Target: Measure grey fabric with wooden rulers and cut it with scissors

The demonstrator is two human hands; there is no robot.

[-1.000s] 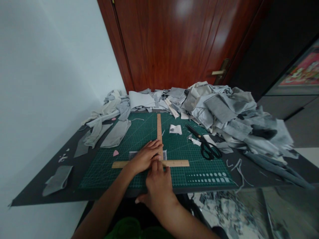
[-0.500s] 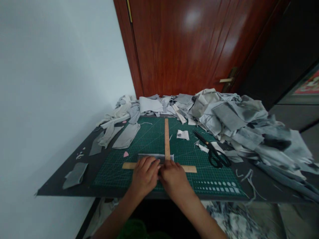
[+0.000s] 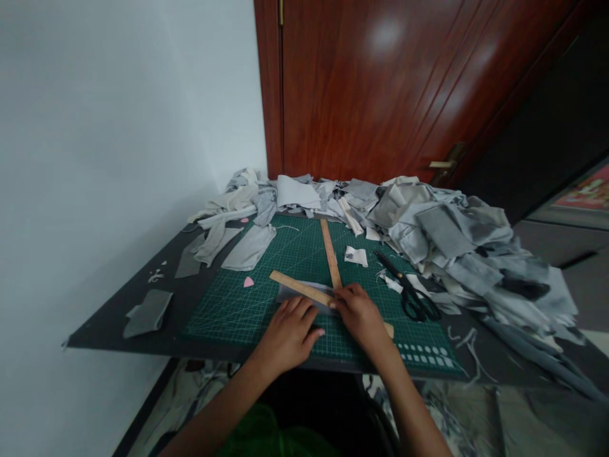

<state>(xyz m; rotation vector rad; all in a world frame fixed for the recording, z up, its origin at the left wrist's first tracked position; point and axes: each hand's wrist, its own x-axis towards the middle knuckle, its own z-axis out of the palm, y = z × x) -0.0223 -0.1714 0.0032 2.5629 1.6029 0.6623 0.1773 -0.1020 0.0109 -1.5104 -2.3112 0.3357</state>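
Note:
A grey fabric strip (image 3: 285, 293) lies on the green cutting mat (image 3: 228, 311) in front of me. A wooden ruler (image 3: 297, 285) crosses it at a slant, its right part passing beneath my right hand (image 3: 359, 317). That hand is closed, with thumb and fingers on the ruler. The near end of a second wooden ruler (image 3: 330, 251), which points toward the door, meets my right fingertips. My left hand (image 3: 292, 331) rests with its fingertips at the near edge of the strip, thumb held apart, holding nothing I can see.
Black scissors (image 3: 409, 293) lie right of the rulers, near a small white fabric piece (image 3: 356, 256). A large heap of grey scraps (image 3: 447, 235) covers the right back. More fabric pieces (image 3: 250, 246) and a pink chalk piece (image 3: 248, 282) lie on the left.
The crosswise ruler has turned from level to slanted, its left end now farther from me. My hands have moved apart, uncovering more of the strip. The camera view has shifted slightly.

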